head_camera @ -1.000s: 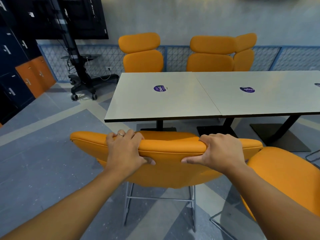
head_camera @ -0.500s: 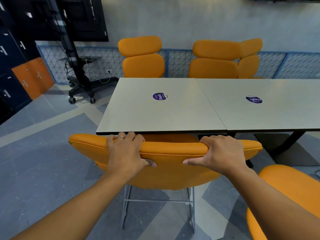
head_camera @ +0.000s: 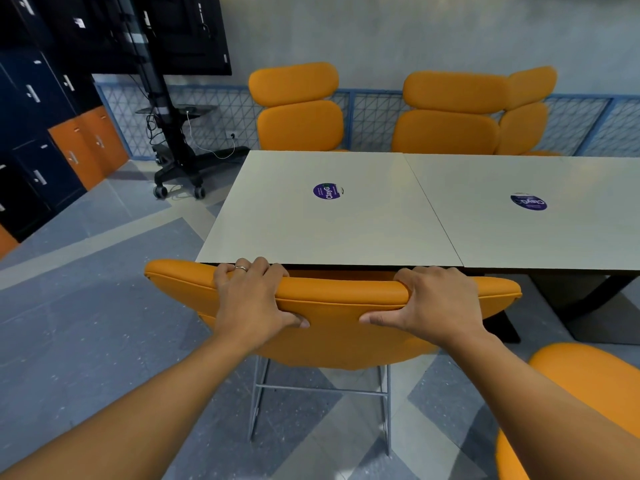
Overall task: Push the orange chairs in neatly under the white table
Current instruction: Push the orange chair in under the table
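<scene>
An orange chair [head_camera: 332,327] with thin metal legs stands right in front of me, its backrest top level with the near edge of the white table [head_camera: 311,233]. My left hand [head_camera: 254,299] grips the top of the backrest on the left, fingers over the rim, thumb on the back. My right hand [head_camera: 433,303] grips it the same way on the right. The chair's seat is hidden under the tabletop. A second orange chair [head_camera: 585,393] stands at the lower right, away from the table.
Three tall orange chairs [head_camera: 299,109] stand at the table's far side against a blue mesh fence. A screen on a wheeled black stand [head_camera: 173,157] is at the back left, next to dark and orange lockers [head_camera: 69,147]. Grey tiled floor lies to the left.
The chair has moved forward toward the table; its backrest now meets the table's near edge and the seat has gone under the top. Both hands kept their grip.
</scene>
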### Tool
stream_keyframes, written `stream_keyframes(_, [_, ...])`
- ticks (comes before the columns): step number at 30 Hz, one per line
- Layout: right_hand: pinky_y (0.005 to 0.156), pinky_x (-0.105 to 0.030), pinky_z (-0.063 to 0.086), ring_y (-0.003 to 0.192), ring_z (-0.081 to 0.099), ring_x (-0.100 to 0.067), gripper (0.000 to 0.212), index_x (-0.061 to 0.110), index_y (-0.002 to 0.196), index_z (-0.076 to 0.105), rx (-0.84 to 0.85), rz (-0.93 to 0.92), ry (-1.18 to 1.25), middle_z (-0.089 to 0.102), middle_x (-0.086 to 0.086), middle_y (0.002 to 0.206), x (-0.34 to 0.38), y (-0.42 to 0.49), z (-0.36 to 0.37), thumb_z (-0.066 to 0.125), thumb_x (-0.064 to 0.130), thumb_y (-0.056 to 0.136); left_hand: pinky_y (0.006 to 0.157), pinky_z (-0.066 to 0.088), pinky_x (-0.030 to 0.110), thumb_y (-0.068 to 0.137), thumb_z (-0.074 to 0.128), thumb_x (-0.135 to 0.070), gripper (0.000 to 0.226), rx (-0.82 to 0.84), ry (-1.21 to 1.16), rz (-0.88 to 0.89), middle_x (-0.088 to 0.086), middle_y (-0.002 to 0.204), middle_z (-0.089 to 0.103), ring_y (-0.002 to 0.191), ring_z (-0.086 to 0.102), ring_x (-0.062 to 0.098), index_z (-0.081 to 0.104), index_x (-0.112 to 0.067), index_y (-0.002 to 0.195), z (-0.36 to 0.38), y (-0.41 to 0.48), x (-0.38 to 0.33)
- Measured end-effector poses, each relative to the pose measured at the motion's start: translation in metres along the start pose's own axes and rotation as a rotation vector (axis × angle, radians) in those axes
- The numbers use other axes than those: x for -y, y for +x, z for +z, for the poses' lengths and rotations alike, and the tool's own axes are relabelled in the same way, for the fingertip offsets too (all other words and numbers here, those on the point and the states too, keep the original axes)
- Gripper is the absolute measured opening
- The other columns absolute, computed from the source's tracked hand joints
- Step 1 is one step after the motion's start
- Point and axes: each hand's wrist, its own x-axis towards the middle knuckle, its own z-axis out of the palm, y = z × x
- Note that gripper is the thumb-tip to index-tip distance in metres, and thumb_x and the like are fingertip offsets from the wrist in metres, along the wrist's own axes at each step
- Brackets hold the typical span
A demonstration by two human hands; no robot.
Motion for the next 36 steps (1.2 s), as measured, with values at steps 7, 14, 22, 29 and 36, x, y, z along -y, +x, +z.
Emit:
stream_keyframes(7, [0.074,-0.029,0.049,0.086,0.064,-0.011,0.102,0.035,0.110,0.071,0.073,0.043,0.164,0.072,0.014,0.091,0.006,-0.003,-0.015,0.021,0.107,0.056,0.112,0.016,0.042,0.068,0.060,-0.078,0.072,0.102,-0.214,-0.007,-0.008,0.129,0.056,0.126,0.043,0.019,0.052,-0.039,0.129,-0.016,-0.008,0.007])
stream_keyframes(14, [0.077,-0.034,0.054,0.098,0.061,-0.013,0.059,0.032,0.107,0.073,0.269,0.084,0.581,0.070,0.012,0.103,0.041,0.021,-0.026,0.046,0.079,0.085,0.093,0.045,0.031,0.084,0.066,-0.053,0.045,0.133,-0.456,-0.042,-0.009,0.123,0.060,0.111,0.050,0.011,0.060,-0.031,0.123,-0.045,-0.010,0.030])
stream_keyframes(22, [0.068,-0.019,0.044,0.089,0.057,-0.004,0.031,0.025,0.110,0.075,0.349,0.036,0.821,0.068,0.010,0.105,0.116,0.066,-0.035,0.061,0.049,0.095,0.086,0.043,0.025,0.087,0.066,-0.043,0.038,0.028,-0.480,-0.118,-0.008,0.118,0.062,0.105,0.053,0.009,0.061,-0.027,0.122,-0.072,-0.003,0.108])
stream_keyframes(29, [0.080,-0.027,0.047,0.103,0.059,-0.013,0.031,0.027,0.116,0.072,0.368,0.052,0.787,0.069,0.006,0.116,0.224,0.120,-0.030,0.061,0.048,0.095,0.084,0.041,0.026,0.087,0.067,-0.042,0.041,0.034,-0.486,-0.177,-0.005,0.117,0.061,0.107,0.053,0.010,0.060,-0.024,0.123,-0.082,0.010,0.225])
stream_keyframes(36, [0.090,-0.032,0.051,0.106,0.061,-0.017,0.039,0.024,0.124,0.067,0.375,0.072,0.715,0.067,0.001,0.125,0.331,0.185,-0.021,0.062,0.049,0.094,0.083,0.038,0.025,0.087,0.067,-0.042,0.040,0.108,-0.511,-0.175,-0.006,0.112,0.059,0.104,0.053,0.011,0.060,-0.023,0.121,-0.093,0.022,0.350])
